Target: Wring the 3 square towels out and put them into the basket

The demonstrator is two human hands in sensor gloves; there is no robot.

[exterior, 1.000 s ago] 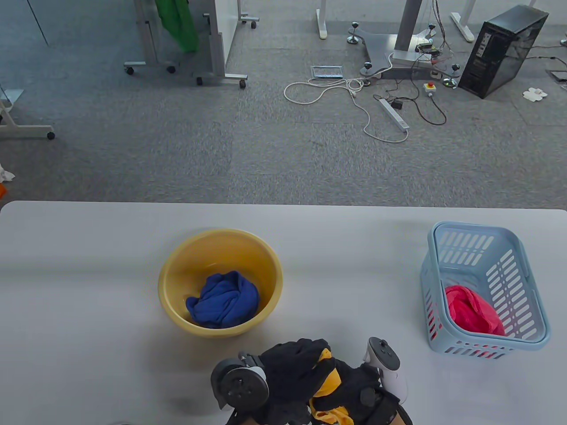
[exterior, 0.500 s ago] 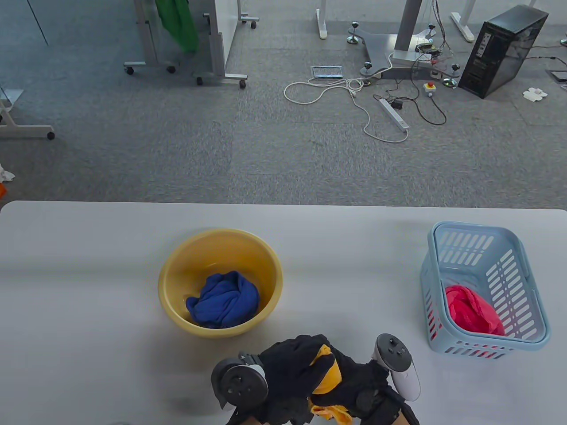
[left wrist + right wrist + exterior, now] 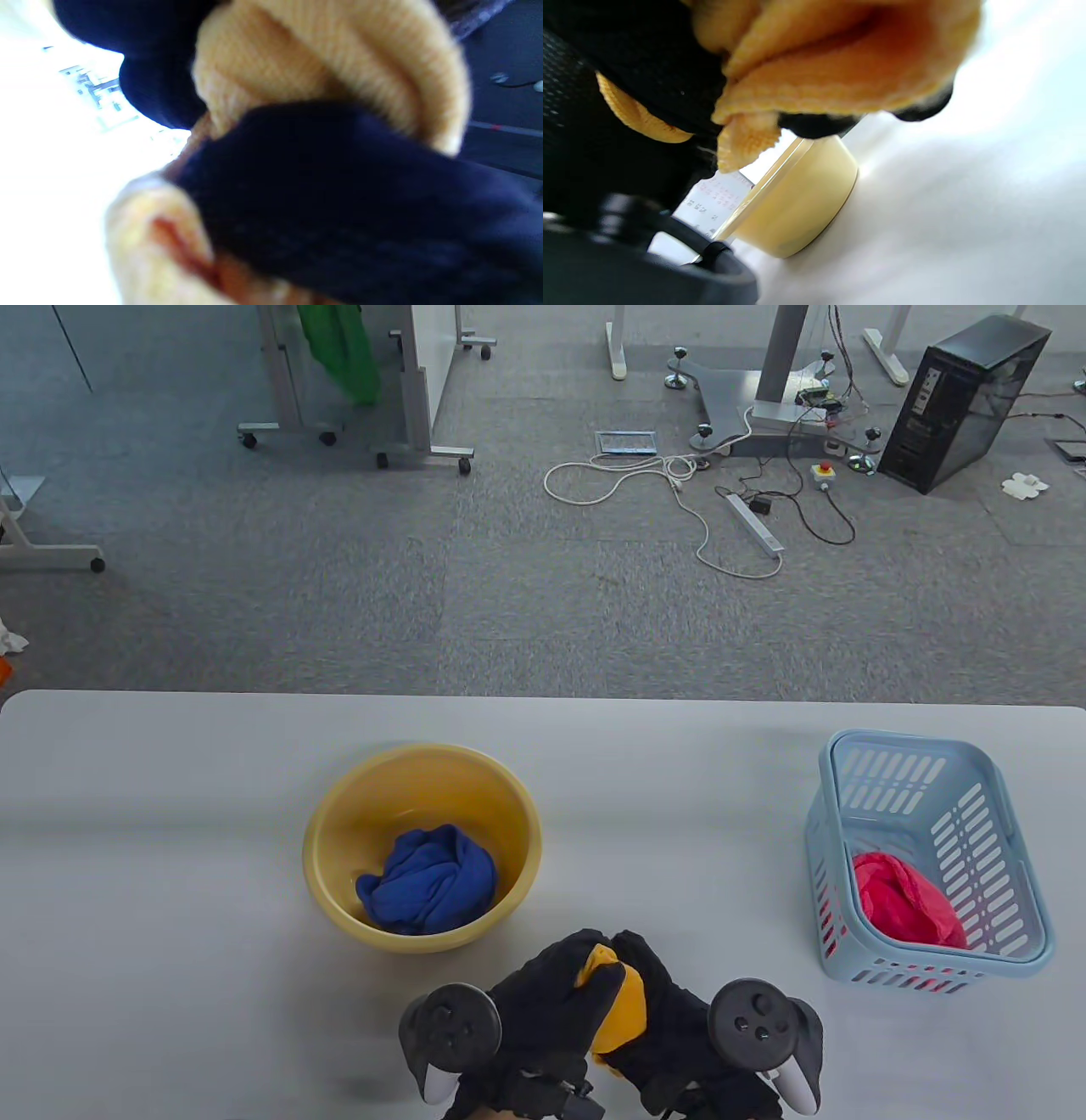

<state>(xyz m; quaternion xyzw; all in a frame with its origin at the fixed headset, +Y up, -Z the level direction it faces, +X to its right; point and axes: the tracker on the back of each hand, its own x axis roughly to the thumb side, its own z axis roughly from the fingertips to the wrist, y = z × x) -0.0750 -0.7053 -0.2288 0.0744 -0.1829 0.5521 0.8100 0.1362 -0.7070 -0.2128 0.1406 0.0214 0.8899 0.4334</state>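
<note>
While both hands [image 3: 607,1010] grip the yellow towel [image 3: 622,1014], the basket [image 3: 1001,937] holds a red towel [image 3: 904,899].

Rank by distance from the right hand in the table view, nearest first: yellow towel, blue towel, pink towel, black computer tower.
1. Yellow towel, gripped in the right hand.
2. Blue towel, in the bowl, left.
3. Pink towel, in the basket, right.
4. Computer tower, floor, far right.
</note>
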